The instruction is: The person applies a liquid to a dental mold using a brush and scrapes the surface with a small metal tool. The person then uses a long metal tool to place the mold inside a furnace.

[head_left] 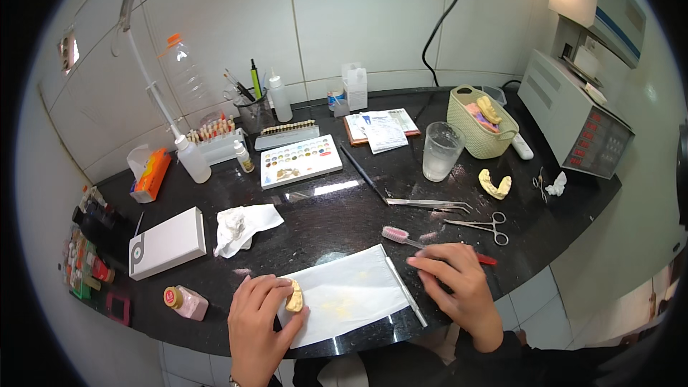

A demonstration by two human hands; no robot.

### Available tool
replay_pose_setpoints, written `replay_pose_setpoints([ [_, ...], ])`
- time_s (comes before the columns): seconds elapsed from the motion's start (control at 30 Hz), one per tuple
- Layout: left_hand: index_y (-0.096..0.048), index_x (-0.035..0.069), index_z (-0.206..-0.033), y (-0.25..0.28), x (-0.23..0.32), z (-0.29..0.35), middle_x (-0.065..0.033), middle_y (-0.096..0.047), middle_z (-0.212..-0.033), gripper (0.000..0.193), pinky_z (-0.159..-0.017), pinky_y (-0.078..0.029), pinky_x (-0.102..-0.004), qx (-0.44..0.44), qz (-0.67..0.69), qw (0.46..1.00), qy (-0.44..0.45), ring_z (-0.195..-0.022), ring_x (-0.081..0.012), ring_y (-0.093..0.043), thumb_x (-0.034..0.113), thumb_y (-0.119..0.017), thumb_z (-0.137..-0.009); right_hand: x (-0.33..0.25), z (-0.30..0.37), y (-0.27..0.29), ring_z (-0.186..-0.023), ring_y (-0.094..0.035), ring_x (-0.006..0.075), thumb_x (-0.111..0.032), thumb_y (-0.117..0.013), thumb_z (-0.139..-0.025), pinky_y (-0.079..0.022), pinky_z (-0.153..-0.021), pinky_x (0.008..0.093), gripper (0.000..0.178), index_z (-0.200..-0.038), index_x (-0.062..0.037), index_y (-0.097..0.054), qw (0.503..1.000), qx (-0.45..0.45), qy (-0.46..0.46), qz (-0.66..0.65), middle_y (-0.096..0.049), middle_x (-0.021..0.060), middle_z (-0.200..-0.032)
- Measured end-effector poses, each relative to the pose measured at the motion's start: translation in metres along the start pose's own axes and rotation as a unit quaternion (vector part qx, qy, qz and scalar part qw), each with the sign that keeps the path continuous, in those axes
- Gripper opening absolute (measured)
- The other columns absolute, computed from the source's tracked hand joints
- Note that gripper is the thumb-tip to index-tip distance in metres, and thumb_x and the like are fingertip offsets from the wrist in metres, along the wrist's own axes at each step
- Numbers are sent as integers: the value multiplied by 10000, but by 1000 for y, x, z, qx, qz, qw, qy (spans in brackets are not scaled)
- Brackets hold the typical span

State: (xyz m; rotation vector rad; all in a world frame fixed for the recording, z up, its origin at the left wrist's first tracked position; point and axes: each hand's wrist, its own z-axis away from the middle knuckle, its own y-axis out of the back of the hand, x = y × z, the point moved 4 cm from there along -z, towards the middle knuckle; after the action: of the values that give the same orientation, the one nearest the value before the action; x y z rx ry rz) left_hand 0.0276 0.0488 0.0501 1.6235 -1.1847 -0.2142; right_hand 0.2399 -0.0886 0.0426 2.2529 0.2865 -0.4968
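Note:
A small yellow dental cast piece [294, 297] is pinched between the thumb and fingers of my left hand [259, 319], over the left end of a white paper sheet [358, 294]. Yellow dust is scattered on the sheet. My right hand [462, 290] hovers past the sheet's right edge, fingers loosely curled and apart, with nothing visible in them. Just beyond its fingertips lies a pink-bristled brush [395, 234], its handle partly hidden by the hand. A red handle end [486, 260] shows behind the knuckles. Along the sheet's right side rests a thin silvery rod [407, 292].
Tweezers [428, 204], locking forceps [494, 228] and a U-shaped dental cast [495, 185] lie beyond my right hand. A glass of water [440, 154] stands near a green basket [481, 132]. To the left are a white box [168, 242], crumpled tissue [244, 228] and a pink-filled bottle [188, 302].

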Motion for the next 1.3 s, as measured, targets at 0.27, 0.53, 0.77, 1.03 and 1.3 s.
replay_pose_setpoints([
  [0.27, -617, 36, -879, 21, 6, 5, -107, -618, -1005, 247, -837, -444, -384, -2, -6, 999, -39, -968, -289, -561, 113, -747, -684, 42, 131, 46, -956, -535, 225, -134, -489, -894, -440, -816, 354, 275, -1141, -13, -478, 880, 447, -154, 47, -524, 157, -1105],
  [0.53, -584, 4, -918, 22, -9, 87, -163, -575, -939, 507, -661, -518, -389, 244, 292, 898, -220, -767, -275, -583, 502, -597, -828, 182, 328, -28, -1175, -448, 298, -324, -470, -951, -327, -1004, 365, 514, -1321, 1, -324, 733, 378, -566, -25, -387, 192, -1338],
  [0.77, -568, 8, -968, -81, -100, 208, -137, -568, -952, 417, -626, -477, -339, -43, 297, 952, 51, -671, -222, -577, 417, -512, -910, 161, 363, -69, -1328, -307, 351, -506, -311, -963, -244, -1081, 355, 725, -1410, 53, -197, 689, 258, -665, -129, -306, 262, -1422],
  [1.03, -568, 9, -972, -168, -69, 139, -135, -570, -955, 412, -629, -476, -337, -176, 311, 902, 242, -674, -221, -578, 413, -511, -911, 113, 323, -66, -1316, -327, 330, -581, -282, -939, -251, -1069, 340, 778, -1406, 40, -246, 682, 0, -696, -227, -358, 238, -1403],
  [1.3, -568, 10, -976, -171, -62, 124, -132, -571, -959, 408, -632, -475, -335, -176, 284, 905, 263, -676, -220, -579, 409, -510, -912, 176, 254, -76, -1200, -477, 351, -424, -648, -800, -386, -975, 367, 682, -1293, 3, -448, 880, -91, -462, -62, -521, 226, -1262],
])
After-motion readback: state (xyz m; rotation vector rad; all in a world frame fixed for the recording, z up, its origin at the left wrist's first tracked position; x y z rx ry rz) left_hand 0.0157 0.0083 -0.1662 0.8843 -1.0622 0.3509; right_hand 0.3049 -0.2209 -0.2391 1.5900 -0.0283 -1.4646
